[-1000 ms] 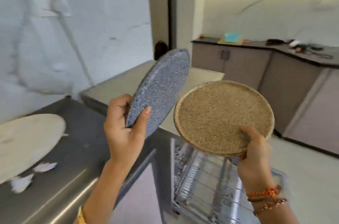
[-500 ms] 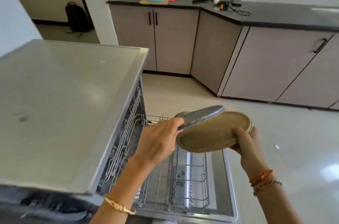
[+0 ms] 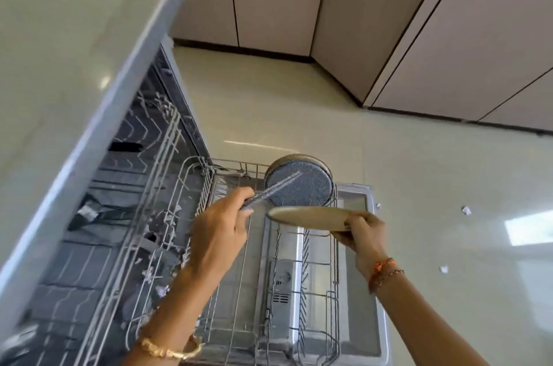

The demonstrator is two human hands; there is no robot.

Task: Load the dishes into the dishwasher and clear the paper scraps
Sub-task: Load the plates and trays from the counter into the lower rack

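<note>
Left hand [image 3: 220, 234] pinches grey speckled plate [image 3: 269, 193] edge-on; right hand [image 3: 363, 234] grips tan round plate [image 3: 309, 217]. Over pulled-out wire dishwasher rack [image 3: 299, 275], best slot each upright between tines, beside standing plates [image 3: 299, 183].

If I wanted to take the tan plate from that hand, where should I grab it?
Probably the free rim on the left side of the tan plate. The right hand pinches the plate's right edge, so it lies nearly flat and edge-on over the rack. Come from the left, thumb on top and fingers beneath.
</note>
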